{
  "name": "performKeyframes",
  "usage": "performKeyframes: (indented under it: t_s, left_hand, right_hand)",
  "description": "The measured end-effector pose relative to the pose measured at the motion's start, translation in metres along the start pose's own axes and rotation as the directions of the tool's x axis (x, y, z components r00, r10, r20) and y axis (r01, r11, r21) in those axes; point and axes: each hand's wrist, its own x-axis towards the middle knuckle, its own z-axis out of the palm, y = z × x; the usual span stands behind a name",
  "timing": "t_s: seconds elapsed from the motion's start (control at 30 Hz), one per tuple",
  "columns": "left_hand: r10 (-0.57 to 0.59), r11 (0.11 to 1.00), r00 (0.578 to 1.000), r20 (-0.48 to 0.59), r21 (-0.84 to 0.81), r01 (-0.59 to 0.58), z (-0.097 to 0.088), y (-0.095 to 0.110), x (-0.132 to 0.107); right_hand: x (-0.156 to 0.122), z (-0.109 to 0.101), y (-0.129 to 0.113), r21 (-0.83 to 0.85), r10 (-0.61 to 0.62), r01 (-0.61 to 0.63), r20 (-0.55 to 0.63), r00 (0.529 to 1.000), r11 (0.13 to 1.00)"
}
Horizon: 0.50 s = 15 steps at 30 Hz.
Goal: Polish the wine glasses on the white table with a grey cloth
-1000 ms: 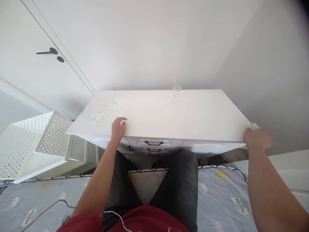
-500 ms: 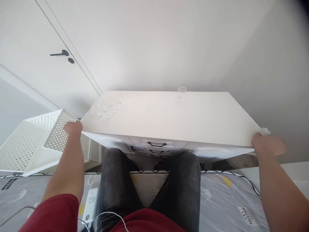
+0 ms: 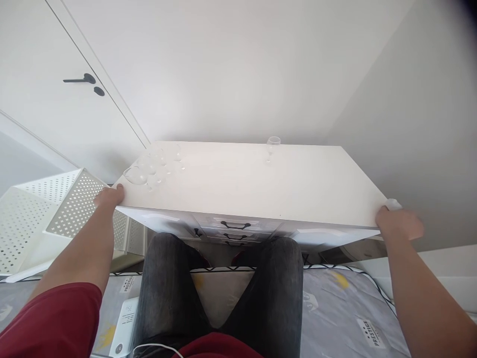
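A white cabinet [image 3: 238, 189] with dark drawer handles stands in front of me. At its left front corner, my left hand [image 3: 110, 195] is closed around the edge, thumb on top. My right hand [image 3: 400, 223] is closed at the right front corner. A crumpled white wipe [image 3: 393, 204] pokes out beside its thumb; whether it is paper or cloth I cannot tell. On the left part of the top stand several clear stemmed glasses [image 3: 136, 175], nearest to my left hand. One more stemmed glass [image 3: 273, 144] stands upright near the back edge, right of the middle.
White perforated baskets [image 3: 76, 206] are at the left, beside the cabinet. Behind are a wall and a door with a black handle [image 3: 80, 78]. A white power bank [image 3: 124, 323] with a cable lies by my left leg on the grey patterned mattress [image 3: 335, 308].
The view has shifted slightly, so the scene sits a little further left. Both hands keep their places at the cabinet corners, and the glasses stay where they were.
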Motion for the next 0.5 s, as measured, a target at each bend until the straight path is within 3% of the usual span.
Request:
performKeyframes:
  t_s: [0.27,0.5]
  left_hand:
    - [-0.042,0.995,0.999,-0.009,0.091,0.043,0.0,-0.003,-0.013]
    - [-0.049,0.994,0.999,-0.019,0.098,0.05,0.0,-0.018,-0.035]
  right_hand:
    - [0.001,-0.004,0.001,0.014,-0.012,0.012,-0.005,1.0,1.0]
    - [0.014,0.0,0.008,0.006,-0.029,0.029,-0.006,1.0,1.0]
